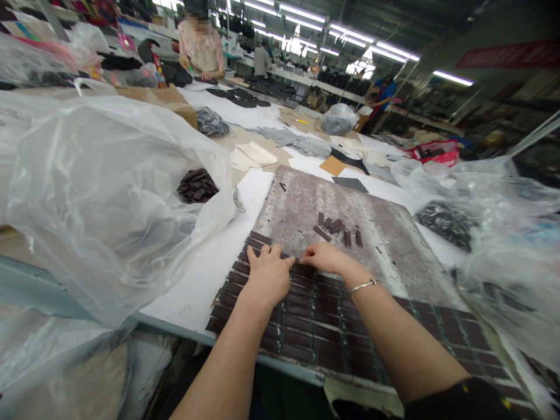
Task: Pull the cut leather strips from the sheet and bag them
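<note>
Dark brown strips (pixel 328 306) lie in close rows on the near part of a worn, mottled board (pixel 297 204). My left hand (pixel 271 271) rests on the left end of the top rows, its fingers spread and pressing down on the strips. Just to its right, my right hand (pixel 324 258), with a bracelet (pixel 365 286) at the wrist, has thumb and fingers pinched together at the upper edge of the rows. A dark strip end appears to be in that pinch, mostly hidden by the fingertips. Several loose strips (pixel 336 225) lie scattered on the board beyond my hands.
An open clear plastic bag (pixel 118 192) with a pile of brown strips (pixel 198 185) stands at left. More plastic bags (pixel 516 233) crowd the right side. Cream sheets (pixel 254 155) and a grey piece (pixel 350 184) lie behind the board. A co-worker (pixel 201 49) stands across the table.
</note>
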`<state>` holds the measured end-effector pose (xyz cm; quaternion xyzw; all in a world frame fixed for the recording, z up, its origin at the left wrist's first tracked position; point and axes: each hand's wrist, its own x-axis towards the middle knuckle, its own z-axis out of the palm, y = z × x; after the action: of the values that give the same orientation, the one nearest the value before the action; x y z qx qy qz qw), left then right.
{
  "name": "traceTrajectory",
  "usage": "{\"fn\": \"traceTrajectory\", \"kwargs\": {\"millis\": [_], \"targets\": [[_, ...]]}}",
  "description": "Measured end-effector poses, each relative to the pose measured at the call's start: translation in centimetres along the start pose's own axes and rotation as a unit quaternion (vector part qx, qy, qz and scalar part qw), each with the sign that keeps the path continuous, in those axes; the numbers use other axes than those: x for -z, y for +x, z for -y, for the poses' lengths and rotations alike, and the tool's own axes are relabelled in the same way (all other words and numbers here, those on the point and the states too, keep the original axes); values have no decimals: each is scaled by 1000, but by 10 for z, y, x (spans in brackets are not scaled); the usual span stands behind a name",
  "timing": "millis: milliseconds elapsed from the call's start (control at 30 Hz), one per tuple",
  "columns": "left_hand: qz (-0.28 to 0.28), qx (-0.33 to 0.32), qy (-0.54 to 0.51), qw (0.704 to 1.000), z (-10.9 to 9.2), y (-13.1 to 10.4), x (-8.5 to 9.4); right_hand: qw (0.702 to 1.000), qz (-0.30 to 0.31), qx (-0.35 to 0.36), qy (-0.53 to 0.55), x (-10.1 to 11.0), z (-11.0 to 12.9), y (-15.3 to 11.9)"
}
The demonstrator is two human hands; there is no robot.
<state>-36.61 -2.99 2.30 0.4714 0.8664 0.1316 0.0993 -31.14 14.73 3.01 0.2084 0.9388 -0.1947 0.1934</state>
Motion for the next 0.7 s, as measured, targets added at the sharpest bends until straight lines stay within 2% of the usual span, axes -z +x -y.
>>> {"fn": "traceTrajectory", "kwargs": {"millis": [133,267,400,500,600,700], "targets": [[16,9,5,1000,-4,1,-3,998,-24,-15,-50,-1,5,-3],[11,13,6,1000,-5,2,-5,985,-149,-42,-80,-2,-4,-16],[3,8,8,1000,-5,2,-6,966,-238,94,-45,-13,-20,-41],[-8,10,10,1000,-5,3,-8,955,-249,135,-85,-29,-26,-59],[-20,11,11,1000,-6,3,-9,951,-236,127,-154,-45,-25,-69],[-36,18,15,999,-9,2,-8,949,-242,104,-175,-53,-18,-70]]}}
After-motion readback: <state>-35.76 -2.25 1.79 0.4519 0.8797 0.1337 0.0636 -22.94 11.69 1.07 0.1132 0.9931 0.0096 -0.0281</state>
